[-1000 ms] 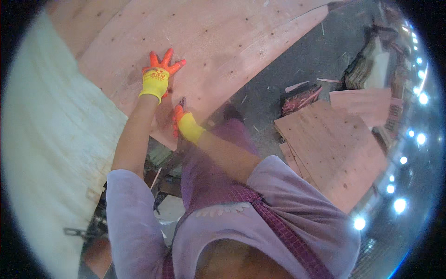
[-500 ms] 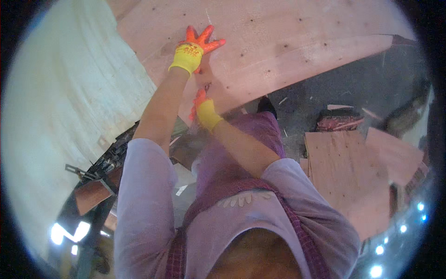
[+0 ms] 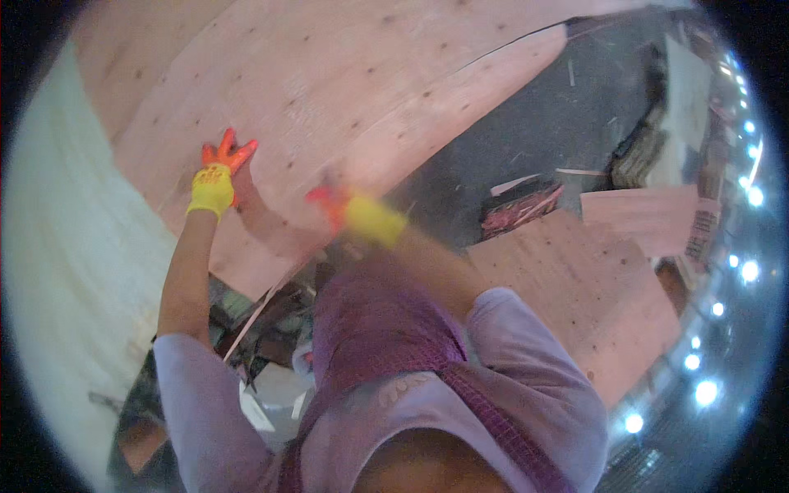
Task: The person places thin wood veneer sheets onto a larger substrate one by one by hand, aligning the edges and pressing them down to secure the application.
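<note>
Now, orange-and-yellow-gloved left hand, fingers apart on the broad pinkish wood sheet: press flat; matching-gloved right hand blurred, grip unclear.

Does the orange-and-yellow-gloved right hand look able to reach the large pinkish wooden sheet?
Probably yes: the right hand, though blurred, appears at the near edge of the sheet, with nothing visible blocking its way.

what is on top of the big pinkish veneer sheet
The gloved left hand lies spread on the pinkish veneer sheet; the surface beneath it is covered. The right hand is blurred near the sheet's edge, so whether it touches cannot be told.
</note>
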### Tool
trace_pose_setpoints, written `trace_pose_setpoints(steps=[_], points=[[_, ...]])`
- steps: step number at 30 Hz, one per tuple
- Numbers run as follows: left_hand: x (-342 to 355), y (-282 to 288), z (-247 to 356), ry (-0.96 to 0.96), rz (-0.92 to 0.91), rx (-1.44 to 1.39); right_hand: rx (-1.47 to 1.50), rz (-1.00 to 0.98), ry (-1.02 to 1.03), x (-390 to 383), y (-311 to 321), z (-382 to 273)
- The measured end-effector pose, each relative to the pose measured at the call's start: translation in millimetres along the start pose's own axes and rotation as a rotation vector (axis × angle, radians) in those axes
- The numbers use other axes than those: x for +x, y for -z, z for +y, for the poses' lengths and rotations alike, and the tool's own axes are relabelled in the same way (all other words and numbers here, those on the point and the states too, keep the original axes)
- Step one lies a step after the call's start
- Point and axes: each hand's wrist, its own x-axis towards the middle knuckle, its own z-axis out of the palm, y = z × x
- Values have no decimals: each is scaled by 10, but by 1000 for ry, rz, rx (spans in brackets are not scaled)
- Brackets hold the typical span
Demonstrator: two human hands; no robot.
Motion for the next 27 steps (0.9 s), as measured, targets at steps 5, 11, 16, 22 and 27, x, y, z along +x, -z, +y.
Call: trace_pose_setpoints(steps=[5, 11, 16, 22, 27], points=[[322, 15, 902, -23, 292, -364, -367, 437, 220, -609, 1082, -2174], [548, 141, 1362, 253, 132, -185, -2098, 639, 352, -643, 1932, -3307], [644, 156, 1377, 274, 148, -180, -2112, 592, -53, -444, 2017, -3254], [655, 144, 1374, 322, 132, -182, -2139, 404, -193, -269, 2092, -3231], [790, 125, 1374, 372, 87, -213, -1874, 344, -214, -495, 1988, -2969]])
